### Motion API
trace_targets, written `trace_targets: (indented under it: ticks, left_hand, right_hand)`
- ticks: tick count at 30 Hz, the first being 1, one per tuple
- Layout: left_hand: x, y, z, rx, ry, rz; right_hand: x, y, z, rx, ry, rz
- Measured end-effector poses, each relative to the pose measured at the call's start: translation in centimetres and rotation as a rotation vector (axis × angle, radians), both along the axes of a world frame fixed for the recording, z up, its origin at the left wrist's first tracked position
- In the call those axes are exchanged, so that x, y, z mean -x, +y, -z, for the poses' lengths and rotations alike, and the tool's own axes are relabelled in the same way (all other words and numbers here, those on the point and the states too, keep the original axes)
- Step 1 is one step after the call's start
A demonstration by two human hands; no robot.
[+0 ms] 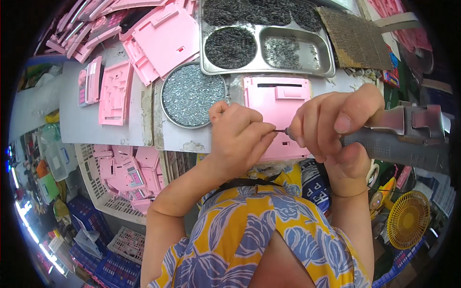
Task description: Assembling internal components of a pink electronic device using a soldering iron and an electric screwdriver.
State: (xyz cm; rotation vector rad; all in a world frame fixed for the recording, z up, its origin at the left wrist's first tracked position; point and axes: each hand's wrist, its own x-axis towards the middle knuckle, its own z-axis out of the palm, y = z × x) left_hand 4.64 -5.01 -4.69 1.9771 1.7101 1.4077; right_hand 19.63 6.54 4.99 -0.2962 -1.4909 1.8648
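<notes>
My right hand [331, 122] is wrapped around an electric screwdriver [398, 149], a dark grey body with a metal lever that points away to the right. Its thin bit [280, 130] runs left to the fingertips of my left hand [237, 137]. Those fingers are pinched together at the bit's tip; what they hold there, perhaps a small screw, is hidden. Beneath both hands a flat pink plastic panel [269, 105] with a dark slot lies on the bench. Just left of it stands a round dish of small silvery screws [192, 96].
A metal compartment tray [264, 72] of small dark pieces stands at the back. Pink plastic parts [163, 41] pile up at the back left. Below the bench's left side, a white basket [98, 192] holds more pink parts. A yellow fan [408, 218] is at lower right.
</notes>
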Motion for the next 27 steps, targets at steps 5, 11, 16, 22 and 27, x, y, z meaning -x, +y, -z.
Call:
trace_targets:
  ticks: [5,11,16,22,27]
  left_hand:
    - [3.2,0.1,-0.6,0.069,0.111,-0.228]
    - [8.1,0.2,0.8,0.284,0.372,-0.334]
    - [9.8,0.1,1.7,0.313,0.585,-0.435]
    - [11.3,0.8,0.3,0.455,0.156,-0.211]
    - [3.7,1.0,-2.6,0.367,0.022,0.206]
  right_hand:
    - [-0.1,0.7,0.8,-0.007,0.054,0.02]
    - [-2.8,0.8,1.2,-0.056,-0.003,0.105]
    - [-7.9,-0.5,1.9,0.027,0.061,0.047]
    - [-9.4,-3.2,3.2,0.012,-0.088,0.222]
    - [-9.8,-2.9,4.5,-0.068,-0.05,0.126]
